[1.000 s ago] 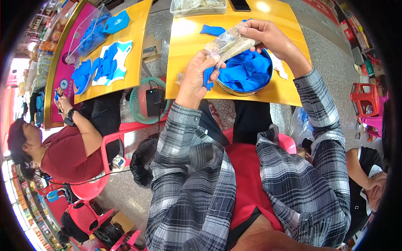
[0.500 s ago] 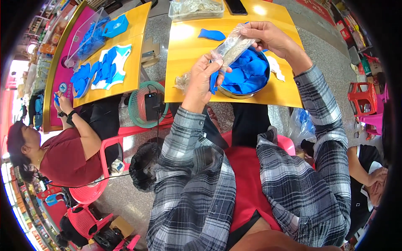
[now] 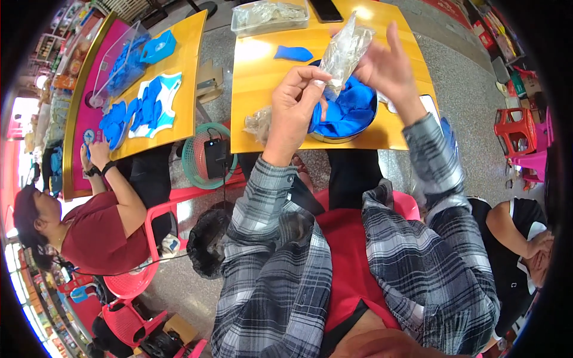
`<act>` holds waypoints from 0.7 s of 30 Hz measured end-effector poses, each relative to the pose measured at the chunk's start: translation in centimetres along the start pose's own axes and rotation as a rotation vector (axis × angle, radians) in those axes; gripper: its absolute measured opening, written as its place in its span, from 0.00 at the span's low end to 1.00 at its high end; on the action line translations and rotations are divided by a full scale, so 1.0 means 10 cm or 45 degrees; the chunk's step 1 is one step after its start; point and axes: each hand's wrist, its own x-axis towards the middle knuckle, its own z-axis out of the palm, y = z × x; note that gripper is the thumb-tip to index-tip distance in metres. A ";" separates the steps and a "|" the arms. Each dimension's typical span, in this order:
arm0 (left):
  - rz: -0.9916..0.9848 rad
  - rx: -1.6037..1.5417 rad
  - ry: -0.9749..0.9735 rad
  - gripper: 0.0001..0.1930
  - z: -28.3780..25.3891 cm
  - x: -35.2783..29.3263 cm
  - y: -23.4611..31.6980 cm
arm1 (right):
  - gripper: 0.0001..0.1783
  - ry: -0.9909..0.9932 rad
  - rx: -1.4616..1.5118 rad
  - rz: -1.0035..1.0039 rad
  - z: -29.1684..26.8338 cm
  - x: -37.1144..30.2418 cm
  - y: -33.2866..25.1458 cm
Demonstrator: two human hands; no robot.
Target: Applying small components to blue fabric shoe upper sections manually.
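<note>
My left hand (image 3: 296, 107) pinches the lower end of a crumpled clear plastic bag (image 3: 346, 51) between thumb and fingers. The bag stands up over a round tin (image 3: 341, 139) heaped with blue fabric pieces (image 3: 343, 116). Just right of the bag is my right hand (image 3: 391, 71), smeared by motion, with its fingers apart and one stretched upward. Whether it touches the bag's edge is unclear. A single blue fabric piece (image 3: 292, 53) lies on the yellow table (image 3: 256, 74) beyond the tin. More crumpled clear plastic (image 3: 258, 123) rests partly behind my left wrist.
At the table's far side are a clear tub (image 3: 271, 18) of plastic bags and a dark phone (image 3: 326, 10). On the left, a person in maroon (image 3: 104, 232) handles blue pieces at another table (image 3: 185, 77). A green basket (image 3: 197, 170) stands between the tables.
My right hand has let go of the bag's upper end and moved down and right. The bag now stands more upright, still in my left hand. The view has shifted slightly.
</note>
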 end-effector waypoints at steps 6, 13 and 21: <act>0.214 0.964 -0.075 0.08 0.12 -0.12 -0.28 | 0.38 0.328 0.131 0.011 -0.05 -0.31 0.50; 0.444 1.161 -0.068 0.07 0.19 -0.16 -0.33 | 0.23 0.242 -0.229 -0.029 0.02 -0.21 0.37; -0.334 -0.242 0.293 0.19 -0.28 0.20 -0.24 | 0.21 0.433 -0.467 0.193 -0.19 -0.20 0.25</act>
